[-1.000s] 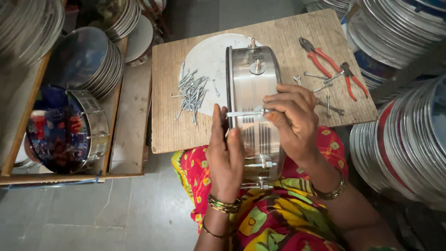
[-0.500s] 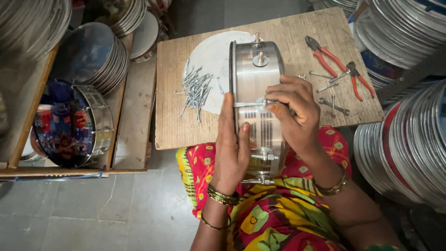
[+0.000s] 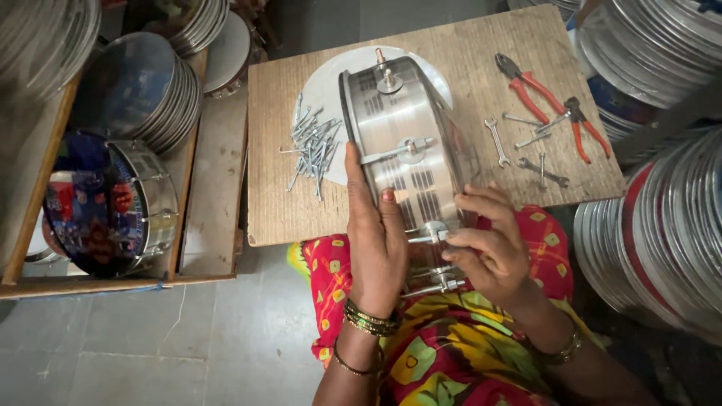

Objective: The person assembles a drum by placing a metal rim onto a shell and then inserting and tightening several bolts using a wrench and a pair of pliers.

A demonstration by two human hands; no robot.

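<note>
A: Head view first. What do you have in your hands?

B: You hold a shiny metal drum shell point(image 3: 406, 150) on its edge. It rests on the wooden worktop point(image 3: 451, 53) at the far end and leans back onto your lap point(image 3: 451, 353).

A: Which way does it point?

B: Its long side runs away from you, from your lap up toward the white round disc point(image 3: 323, 83). The metal band faces up at you.

A: And the left hand?

B: Your left hand point(image 3: 376, 248) lies flat and spread along the left side of the shell, thumb up, pressing it steady.

A: The right hand?

B: Your right hand point(image 3: 489, 248) pinches a small tension rod point(image 3: 425, 239) with its fingertips, at the near end of the shell. That rod lies across the band, left to right. Your right hand is the nearer one to it.

A: What else is close?

B: A pile of metal rods point(image 3: 312, 146) sits left of the shell. Red pliers point(image 3: 526, 83) and small spanners point(image 3: 496, 139) lie to the right, well apart from your hands.
</note>
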